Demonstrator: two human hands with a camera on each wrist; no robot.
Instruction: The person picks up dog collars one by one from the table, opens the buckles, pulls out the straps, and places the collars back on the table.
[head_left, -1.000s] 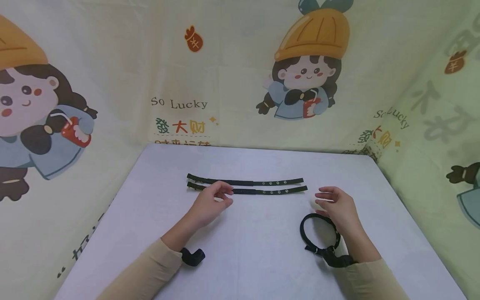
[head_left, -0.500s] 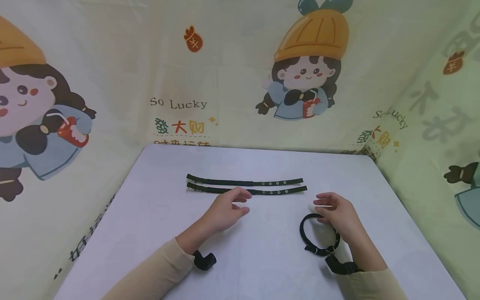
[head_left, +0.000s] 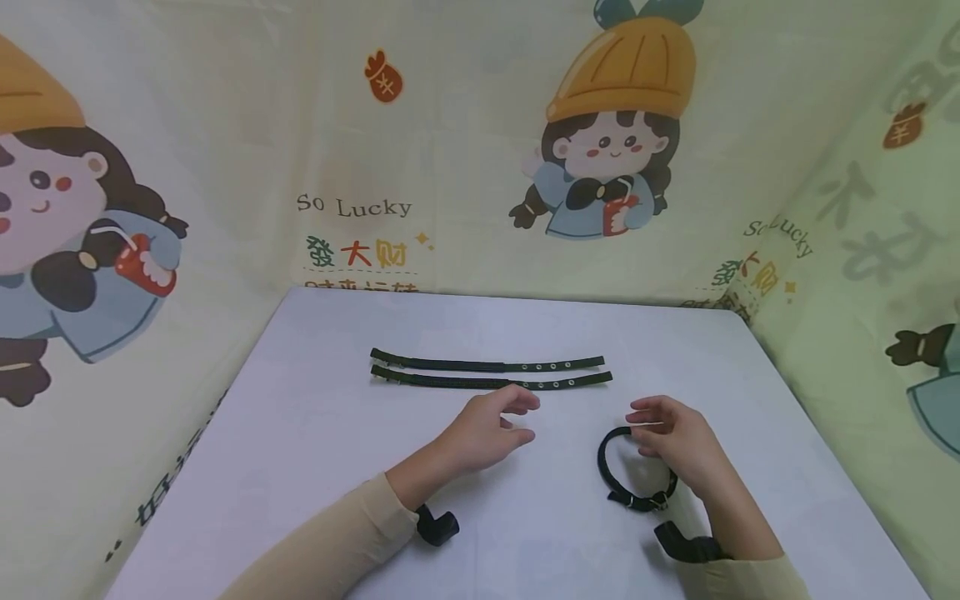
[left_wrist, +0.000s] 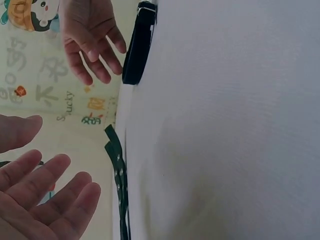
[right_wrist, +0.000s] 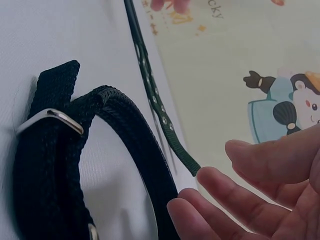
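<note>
A black strap buckled into a loop (head_left: 603, 463) stands on the white table at the right. My right hand (head_left: 678, 440) hovers at its far right side, fingers loosely bent. In the right wrist view the fingertips (right_wrist: 186, 212) overlap the loop's edge; whether they touch is unclear. My left hand (head_left: 480, 435) is in the air over the table, fingers relaxed and holding nothing. Behind it lie two dark green straps, a far strap (head_left: 465, 366) and a near strap (head_left: 442, 382), flat and side by side with metal eyelets. A metal buckle (right_wrist: 52, 119) shows on the loop.
The white table (head_left: 322, 433) reaches back to a printed cloth backdrop (head_left: 465, 167), which also hangs at both sides. Black wrist mounts, left mount (head_left: 438, 527) and right mount (head_left: 682, 546), stick out below the hands.
My left hand has moved right and nearer to me, away from the straps. My right hand has come down slightly beside the loop. Straps and loop have stayed put.
</note>
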